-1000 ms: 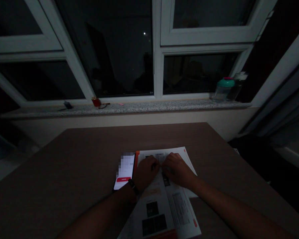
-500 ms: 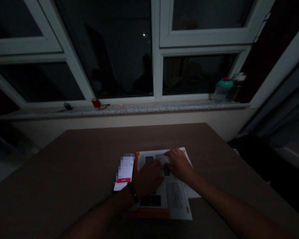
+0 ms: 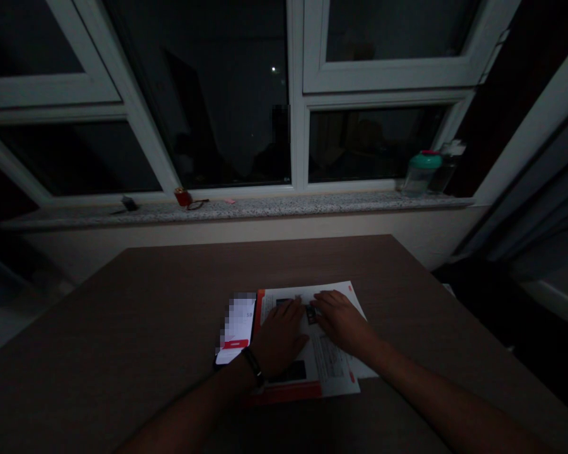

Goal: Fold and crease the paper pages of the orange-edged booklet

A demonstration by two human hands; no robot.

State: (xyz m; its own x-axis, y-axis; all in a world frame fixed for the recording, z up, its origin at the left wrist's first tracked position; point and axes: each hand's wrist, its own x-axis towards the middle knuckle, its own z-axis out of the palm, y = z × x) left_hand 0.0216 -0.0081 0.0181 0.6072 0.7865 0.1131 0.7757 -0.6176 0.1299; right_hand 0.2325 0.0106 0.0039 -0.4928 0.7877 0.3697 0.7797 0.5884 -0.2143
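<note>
My left hand (image 3: 279, 337) lies flat on a printed paper leaflet (image 3: 334, 359), with its wrist band (image 3: 253, 367) next to a lit smartphone (image 3: 236, 328). My right hand (image 3: 343, 321) rests flat on the same leaflet, a short gap from the left fingertips. Neither hand grips anything. The leaflet has a red-orange edge (image 3: 286, 393) and dark printed pictures. The phone screen shows a red button (image 3: 235, 343), and its upper part is blurred out.
Everything lies on a brown table (image 3: 123, 302) below a speckled stone window sill (image 3: 236, 207). On the sill are a teal-lidded bottle (image 3: 420, 175), a small red object (image 3: 182, 197), glasses (image 3: 197, 204) and a small black object (image 3: 129, 203).
The leaflet's lower edge has moved up, away from the bottom of the view. My hands have gone from meeting at the fingertips to lying flat, slightly apart.
</note>
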